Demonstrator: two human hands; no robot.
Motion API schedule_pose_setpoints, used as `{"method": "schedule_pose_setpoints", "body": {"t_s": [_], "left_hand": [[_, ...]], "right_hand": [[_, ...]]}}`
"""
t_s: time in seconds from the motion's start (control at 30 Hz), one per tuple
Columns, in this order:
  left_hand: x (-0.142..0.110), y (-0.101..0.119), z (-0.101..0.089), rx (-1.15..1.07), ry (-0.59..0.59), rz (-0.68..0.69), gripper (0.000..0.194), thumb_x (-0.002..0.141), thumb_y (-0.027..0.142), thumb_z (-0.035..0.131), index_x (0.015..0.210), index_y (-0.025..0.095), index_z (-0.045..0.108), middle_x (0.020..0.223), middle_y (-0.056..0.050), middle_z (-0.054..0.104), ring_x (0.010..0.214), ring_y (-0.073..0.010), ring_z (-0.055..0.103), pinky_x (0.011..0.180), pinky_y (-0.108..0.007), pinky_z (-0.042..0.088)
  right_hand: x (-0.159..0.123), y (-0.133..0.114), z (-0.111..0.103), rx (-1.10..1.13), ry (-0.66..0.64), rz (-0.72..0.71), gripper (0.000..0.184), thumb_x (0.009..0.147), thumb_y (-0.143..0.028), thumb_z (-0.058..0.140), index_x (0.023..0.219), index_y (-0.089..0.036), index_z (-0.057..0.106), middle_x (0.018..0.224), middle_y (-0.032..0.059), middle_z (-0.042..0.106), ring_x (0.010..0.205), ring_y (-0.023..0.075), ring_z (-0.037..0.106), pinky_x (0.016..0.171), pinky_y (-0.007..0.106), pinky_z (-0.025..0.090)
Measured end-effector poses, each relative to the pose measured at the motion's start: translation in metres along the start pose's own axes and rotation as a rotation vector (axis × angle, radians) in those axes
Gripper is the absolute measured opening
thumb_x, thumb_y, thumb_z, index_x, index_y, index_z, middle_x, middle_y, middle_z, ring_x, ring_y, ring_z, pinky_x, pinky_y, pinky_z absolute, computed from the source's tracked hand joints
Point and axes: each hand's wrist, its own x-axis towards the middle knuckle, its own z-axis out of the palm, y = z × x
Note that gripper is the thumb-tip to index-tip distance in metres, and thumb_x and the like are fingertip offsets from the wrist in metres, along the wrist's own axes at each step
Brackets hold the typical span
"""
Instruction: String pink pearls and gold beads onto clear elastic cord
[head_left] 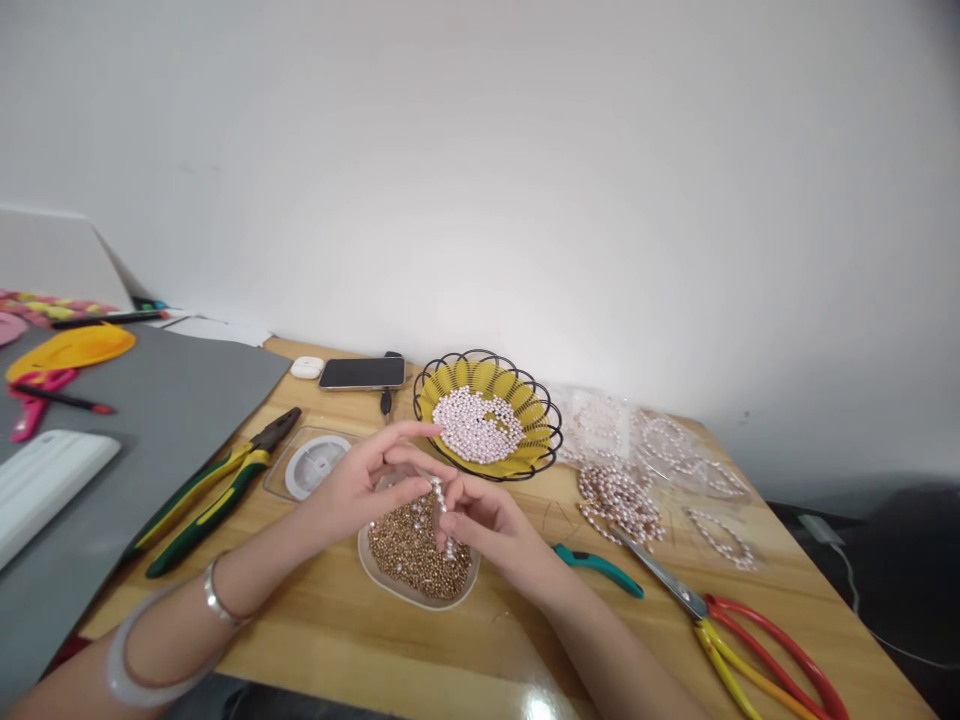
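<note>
A short string of pale pink beads [449,549] runs between my two hands, above a white dish [367,560] of small gold beads [420,560]. My left hand [382,470] pinches the upper end between thumb and fingers, its other fingers reaching to the right. Curled around the strand lower down, my right hand [491,520] holds it with thumb and fingertips. Just behind the hands stands a black wire basket [556,440] with a yellow lining, holding loose pink beads [476,425]. The thread itself is too fine to make out.
Green-yellow pliers [202,490] and a white spool [319,465] lie left. Right are a heap of bead strands [622,505], bagged bracelets [660,440], teal-handled pliers [600,570] and scissors [720,610]. A phone [363,373] and white earbud case [307,367] sit near the wall.
</note>
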Motion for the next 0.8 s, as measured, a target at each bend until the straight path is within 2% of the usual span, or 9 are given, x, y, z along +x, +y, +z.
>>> {"method": "schedule_pose_setpoints", "body": {"t_s": [0.1,0.2,0.3,0.4,0.5,0.8], "left_hand": [[0.001,0.004,-0.001,0.044,0.033,0.024,0.032,0.095,0.027,0.058,0.125,0.019,0.054,0.102,-0.009,0.077,0.094,-0.0192,0.071,0.082,-0.031,0.054],[0.003,0.004,-0.002,0.192,0.057,0.026,0.016,0.096,0.028,0.053,0.105,0.018,0.063,0.089,-0.005,0.075,0.083,-0.0174,0.07,0.075,-0.03,0.052],[0.004,0.0,-0.002,0.368,-0.017,-0.032,0.019,0.096,0.027,0.051,0.089,0.018,0.066,0.08,-0.003,0.073,0.074,-0.0167,0.066,0.068,-0.028,0.048],[0.004,-0.007,-0.001,0.448,-0.124,-0.061,0.021,0.095,0.025,0.049,0.089,0.017,0.067,0.079,-0.003,0.072,0.07,-0.0159,0.064,0.063,-0.026,0.044],[0.003,-0.012,0.0,0.478,-0.177,-0.031,0.018,0.093,0.02,0.05,0.088,0.017,0.067,0.08,-0.003,0.072,0.071,-0.0157,0.063,0.061,-0.025,0.042],[0.004,-0.014,-0.002,0.616,-0.131,0.036,0.017,0.09,0.018,0.055,0.093,0.018,0.071,0.073,-0.003,0.071,0.062,-0.0157,0.061,0.06,-0.026,0.041]], "right_hand": [[0.001,0.0,0.0,-0.034,0.033,-0.05,0.028,0.084,-0.041,0.076,0.079,-0.019,0.061,0.075,0.0006,0.067,0.073,0.0152,0.059,0.073,0.029,0.044],[0.001,0.0,-0.001,-0.059,0.072,-0.099,0.026,0.085,-0.042,0.075,0.08,-0.02,0.061,0.082,0.0022,0.069,0.08,0.0171,0.061,0.078,0.03,0.044],[0.001,0.0,-0.002,-0.058,0.078,-0.133,0.026,0.087,-0.043,0.073,0.08,-0.021,0.06,0.084,0.0028,0.071,0.082,0.0181,0.061,0.08,0.031,0.045],[0.002,0.001,-0.003,-0.056,0.088,-0.123,0.025,0.087,-0.042,0.073,0.081,-0.021,0.06,0.081,0.0027,0.071,0.081,0.0185,0.062,0.078,0.031,0.045],[0.002,0.002,-0.003,-0.047,0.08,-0.122,0.024,0.085,-0.04,0.075,0.08,-0.021,0.061,0.081,0.003,0.071,0.082,0.0188,0.062,0.077,0.031,0.045],[0.005,0.004,-0.004,-0.034,0.125,-0.143,0.023,0.077,-0.035,0.082,0.071,-0.021,0.065,0.078,0.0022,0.071,0.077,0.0179,0.063,0.076,0.033,0.049]]}}
